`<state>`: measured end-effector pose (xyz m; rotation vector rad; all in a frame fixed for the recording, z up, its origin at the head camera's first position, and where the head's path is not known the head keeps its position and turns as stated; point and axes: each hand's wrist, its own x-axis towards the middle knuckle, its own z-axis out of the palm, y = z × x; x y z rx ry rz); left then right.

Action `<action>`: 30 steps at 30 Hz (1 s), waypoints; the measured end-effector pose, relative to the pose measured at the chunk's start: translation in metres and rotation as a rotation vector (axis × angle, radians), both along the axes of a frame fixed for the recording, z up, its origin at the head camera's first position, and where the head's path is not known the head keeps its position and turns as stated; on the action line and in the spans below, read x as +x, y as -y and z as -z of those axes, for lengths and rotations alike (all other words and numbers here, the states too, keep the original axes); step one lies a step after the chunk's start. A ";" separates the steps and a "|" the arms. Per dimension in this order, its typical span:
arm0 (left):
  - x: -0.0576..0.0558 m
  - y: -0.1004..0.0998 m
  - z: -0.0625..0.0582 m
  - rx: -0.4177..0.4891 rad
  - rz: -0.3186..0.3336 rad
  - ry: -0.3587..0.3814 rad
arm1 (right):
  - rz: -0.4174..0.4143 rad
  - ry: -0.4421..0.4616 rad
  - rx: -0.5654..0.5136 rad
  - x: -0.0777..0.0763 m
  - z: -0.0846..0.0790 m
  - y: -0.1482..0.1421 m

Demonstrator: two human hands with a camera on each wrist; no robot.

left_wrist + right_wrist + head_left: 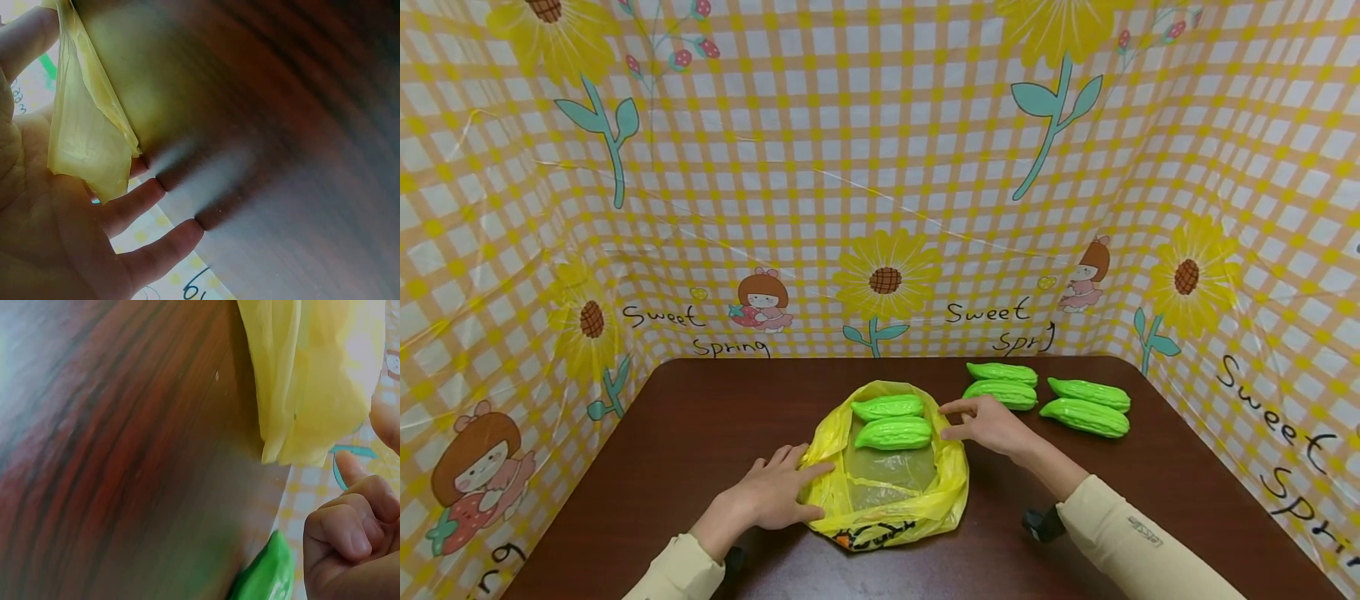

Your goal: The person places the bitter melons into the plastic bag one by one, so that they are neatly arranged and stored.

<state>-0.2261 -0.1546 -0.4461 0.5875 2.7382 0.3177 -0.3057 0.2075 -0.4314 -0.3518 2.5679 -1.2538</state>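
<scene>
A yellow plastic bag (955,487) lies with its mouth spread wide on the table, and two bright green bitter melons (892,433) rest inside at its far end. My left hand (775,487) touches the bag's left side with spread fingers; the left wrist view shows a flap of the bag (94,137) over the palm and fingers. At the right rim is my right hand (988,423), index finger and thumb apart and close to the plastic. Its other fingers (344,528) are curled in, with no melon in them.
Right of the bag, a pair of bitter melons (1000,394) lies just behind my right hand. Another pair (1086,417) sits farther right on the dark brown table (700,417). A checked, flower-printed cloth (880,167) encloses the table at the back and sides.
</scene>
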 end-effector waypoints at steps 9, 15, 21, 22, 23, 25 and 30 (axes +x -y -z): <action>0.001 0.000 0.001 0.006 -0.007 -0.004 | 0.045 0.015 -0.010 0.000 0.001 -0.023; 0.002 -0.002 -0.002 -0.005 -0.010 -0.011 | 0.069 0.019 -0.045 0.001 -0.002 -0.044; 0.001 -0.001 -0.001 0.000 -0.012 -0.005 | 0.072 0.026 -0.092 0.003 -0.007 -0.067; 0.001 -0.001 -0.001 0.001 -0.012 -0.005 | 0.079 0.033 -0.099 0.004 -0.008 -0.071; 0.000 -0.001 0.000 0.001 -0.011 -0.005 | 0.079 0.034 -0.103 0.004 -0.008 -0.075; -0.001 0.000 0.002 -0.003 -0.006 -0.007 | 0.077 0.037 -0.107 0.005 -0.010 -0.082; -0.003 0.002 0.007 -0.010 -0.004 -0.011 | 0.075 0.025 -0.106 0.008 -0.011 -0.098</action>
